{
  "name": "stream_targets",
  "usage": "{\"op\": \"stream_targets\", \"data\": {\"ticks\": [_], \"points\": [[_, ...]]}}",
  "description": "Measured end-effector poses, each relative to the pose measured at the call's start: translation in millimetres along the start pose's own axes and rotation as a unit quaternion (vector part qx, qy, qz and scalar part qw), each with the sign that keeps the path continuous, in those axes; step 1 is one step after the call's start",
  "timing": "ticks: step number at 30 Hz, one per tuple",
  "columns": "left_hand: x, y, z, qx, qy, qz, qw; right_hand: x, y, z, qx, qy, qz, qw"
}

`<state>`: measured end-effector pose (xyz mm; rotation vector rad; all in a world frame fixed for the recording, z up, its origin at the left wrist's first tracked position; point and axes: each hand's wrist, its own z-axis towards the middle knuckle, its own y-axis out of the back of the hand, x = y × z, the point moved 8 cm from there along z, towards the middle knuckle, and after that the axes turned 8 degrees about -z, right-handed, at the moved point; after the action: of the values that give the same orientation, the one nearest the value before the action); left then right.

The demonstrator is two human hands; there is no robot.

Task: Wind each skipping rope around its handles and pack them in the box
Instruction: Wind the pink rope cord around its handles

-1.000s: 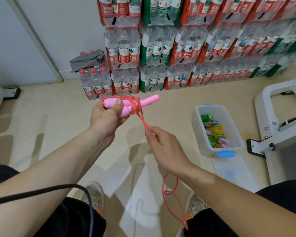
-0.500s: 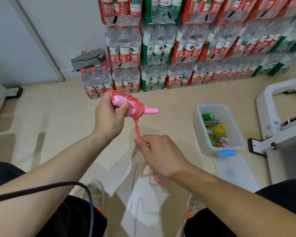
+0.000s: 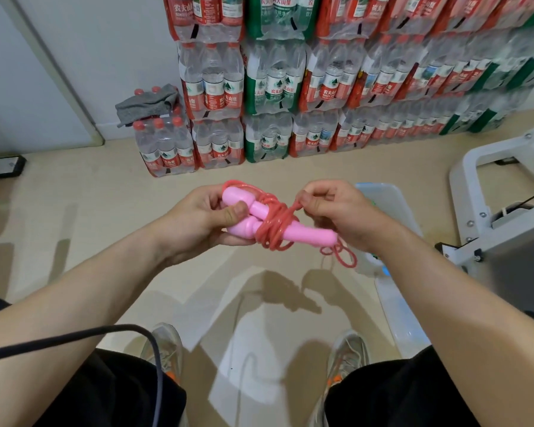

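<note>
Handles (image 3: pixel 293 234) of the pink skipping rope (image 3: pixel 275 224) lie side by side in the left hand (image 3: pixel 204 220), with the thumb clamping them, probably so the coils hold. Right of the handles, the right hand (image 3: pixel 336 211) pinches a strand taut. Just beyond the handles stands the clear plastic box (image 3: pixel 383 189), partly hidden; farther off are the bottled-water packs (image 3: pixel 269 87).

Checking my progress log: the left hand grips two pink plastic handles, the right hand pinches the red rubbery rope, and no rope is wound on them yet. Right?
One error: the head view shows several turns of the red rubbery rope wound round the pink plastic handles. The left hand does grip them, and the right hand pinches the rope.
</note>
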<state>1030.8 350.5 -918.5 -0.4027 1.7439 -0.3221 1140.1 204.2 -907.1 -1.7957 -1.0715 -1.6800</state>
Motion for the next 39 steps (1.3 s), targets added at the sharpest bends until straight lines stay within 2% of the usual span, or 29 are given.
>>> {"op": "stream_targets", "data": {"ticks": [3,6,8,11,14,18,20,22,24,26,28,30,34,36,39], "points": [[-3,1,1,-0.037,-0.023,-0.092,0.995,-29,-33,-4,-0.016,-0.09,0.137,0.986],[-4,9,3,-0.108,-0.049,-0.101,0.988,-45,-56,-12,-0.054,-0.128,0.137,0.981],[-1,15,5,-0.142,-0.062,-0.088,0.984,-50,-60,-17,-0.061,-0.132,0.058,0.988],[-8,34,3,-0.213,-0.103,-0.037,0.971,-55,-72,-25,-0.02,-0.138,-0.082,0.987],[-28,61,-1,-0.291,-0.166,0.133,0.933,-34,-80,-27,0.001,-0.053,-0.332,0.942],[-28,58,0,-0.282,-0.153,0.326,0.889,16,-61,-21,-0.057,0.04,-0.472,0.879],[-26,52,4,-0.244,-0.138,0.343,0.897,30,-43,-15,-0.058,0.072,-0.506,0.857],[-20,36,8,-0.149,-0.101,0.3,0.937,30,-25,-8,-0.029,0.079,-0.467,0.88],[-17,21,7,-0.073,-0.061,0.263,0.96,23,-7,-2,-0.009,0.066,-0.352,0.933],[-17,12,5,-0.035,-0.034,0.215,0.975,15,4,1,-0.003,0.05,-0.207,0.977],[-16,9,4,-0.015,-0.018,0.127,0.992,4,0,0,0.002,0.025,-0.092,0.995],[-13,9,4,-0.018,-0.015,0.028,0.999,-17,-15,-3,-0.007,-0.029,0.022,0.999],[-5,12,4,-0.075,-0.03,-0.078,0.994,-54,-47,-12,-0.009,-0.161,0.193,0.968],[-2,14,6,-0.108,-0.043,-0.088,0.989,-60,-55,-17,-0.027,-0.199,0.216,0.956],[6,26,6,-0.174,-0.06,-0.056,0.981,-65,-65,-24,-0.057,-0.216,0.173,0.959]]}}
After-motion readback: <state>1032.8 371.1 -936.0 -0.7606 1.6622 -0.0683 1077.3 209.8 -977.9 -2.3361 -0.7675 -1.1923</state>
